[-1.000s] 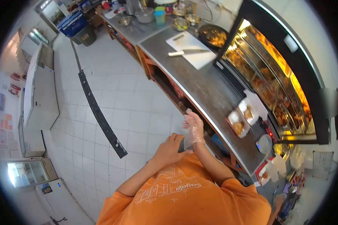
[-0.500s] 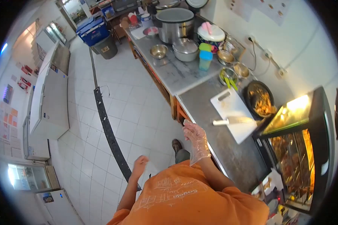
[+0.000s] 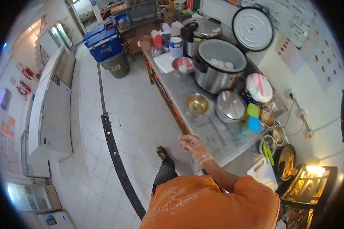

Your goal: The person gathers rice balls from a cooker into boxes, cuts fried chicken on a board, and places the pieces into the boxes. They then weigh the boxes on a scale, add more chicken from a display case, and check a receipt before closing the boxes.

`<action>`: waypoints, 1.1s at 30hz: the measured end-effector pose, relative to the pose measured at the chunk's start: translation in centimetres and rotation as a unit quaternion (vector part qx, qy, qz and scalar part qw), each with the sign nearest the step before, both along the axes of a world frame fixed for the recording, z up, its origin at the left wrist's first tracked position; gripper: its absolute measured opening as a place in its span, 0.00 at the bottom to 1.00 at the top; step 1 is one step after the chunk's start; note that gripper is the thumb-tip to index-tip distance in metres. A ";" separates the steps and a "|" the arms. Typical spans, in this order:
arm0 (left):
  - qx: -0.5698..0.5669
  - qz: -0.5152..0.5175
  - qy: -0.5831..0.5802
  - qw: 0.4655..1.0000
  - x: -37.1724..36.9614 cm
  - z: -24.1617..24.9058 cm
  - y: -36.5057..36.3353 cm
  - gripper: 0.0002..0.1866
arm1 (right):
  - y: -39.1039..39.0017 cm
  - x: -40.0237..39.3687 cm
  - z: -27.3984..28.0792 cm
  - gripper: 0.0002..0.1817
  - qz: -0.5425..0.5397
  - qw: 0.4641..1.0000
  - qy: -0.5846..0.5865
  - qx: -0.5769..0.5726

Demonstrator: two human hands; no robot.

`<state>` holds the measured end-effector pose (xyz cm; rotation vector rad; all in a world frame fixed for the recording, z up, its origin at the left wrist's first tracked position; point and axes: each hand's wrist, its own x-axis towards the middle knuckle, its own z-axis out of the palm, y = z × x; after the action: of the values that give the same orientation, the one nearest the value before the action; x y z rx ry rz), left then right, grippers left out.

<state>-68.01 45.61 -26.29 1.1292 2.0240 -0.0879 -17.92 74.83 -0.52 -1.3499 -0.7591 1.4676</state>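
My right hand (image 3: 195, 148), in a clear plastic glove, hangs beside the near edge of the metal-topped counter (image 3: 214, 141). Its fingers are loosely bent and nothing shows in them. The closest dish to it is a steel bowl (image 3: 197, 104) with a utensil in it. Behind that stand a lidded pot (image 3: 231, 105) and a big open cooker (image 3: 221, 57) with white round things inside. Containers with a green lid (image 3: 253, 110) and a blue lid (image 3: 253, 124) sit to the right. My left hand is out of view.
Farther right are a white cutting board (image 3: 263, 172), green-handled tongs (image 3: 268, 153), a dark pan of food (image 3: 286, 162) and a lit glass warmer (image 3: 309, 187). A black strip (image 3: 116, 160) crosses the tiled floor. Blue coolers (image 3: 103, 44) rest on a grey bin (image 3: 116, 65); white freezers (image 3: 51, 110) line the left.
I have stepped forward along the counter; the bowls and cooker are nearer, and the cutting board and warmer have slid toward the lower right. My left hand has left the view.
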 end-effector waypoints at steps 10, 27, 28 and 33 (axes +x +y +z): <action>0.098 -0.177 -0.033 0.979 -0.9 0.7 55.1 0.33 | 28.4 -3.7 3.0 0.15 0.005 0.999 0.046 -0.009; 0.366 -0.377 -0.294 0.798 30.0 18.4 134.9 0.17 | 68.1 7.5 1.0 0.16 -0.321 0.947 -0.010 0.013; 0.358 -0.381 -0.300 0.798 32.1 19.7 137.9 0.17 | 69.6 8.3 0.6 0.14 -0.334 0.942 0.008 0.029; 0.297 -0.561 -0.112 0.764 43.1 17.8 151.7 0.25 | 73.7 8.9 2.2 0.13 -0.446 0.890 -0.091 -0.006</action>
<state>-24.91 197.32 -8.54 2.4940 0.8920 0.1001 -8.99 148.54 1.66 -1.5573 -0.1596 0.6150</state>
